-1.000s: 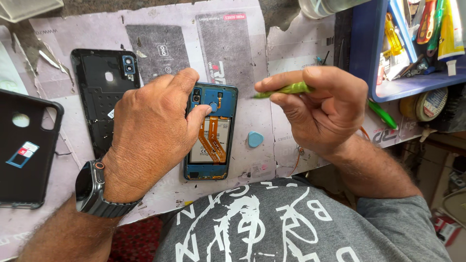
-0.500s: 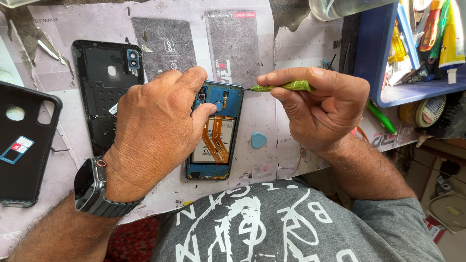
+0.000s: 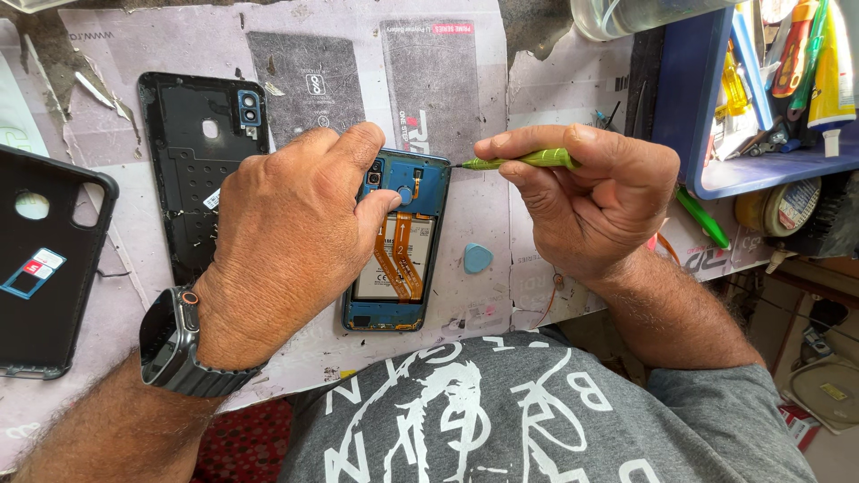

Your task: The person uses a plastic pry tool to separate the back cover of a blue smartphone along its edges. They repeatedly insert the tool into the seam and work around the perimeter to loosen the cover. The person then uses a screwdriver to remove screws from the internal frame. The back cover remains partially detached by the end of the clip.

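An opened blue phone (image 3: 400,259) lies back up on the work mat, showing its battery and orange flex cables. My left hand (image 3: 291,237) rests over its left side, fingers pressing on the upper edge near the camera. My right hand (image 3: 595,197) grips a thin green screwdriver (image 3: 523,161) held level, its tip at the phone's top right corner. A black watch sits on my left wrist.
A black back cover (image 3: 192,165) lies left of the phone, a black case (image 3: 45,259) at the far left. A blue pick (image 3: 477,258) sits right of the phone. Two dark battery packs (image 3: 429,80) lie above. A blue tray (image 3: 707,116) of tools stands at the right.
My right hand has brought the screwdriver down and left, so its tip now meets the phone's top right corner. My left hand has stayed on the phone.
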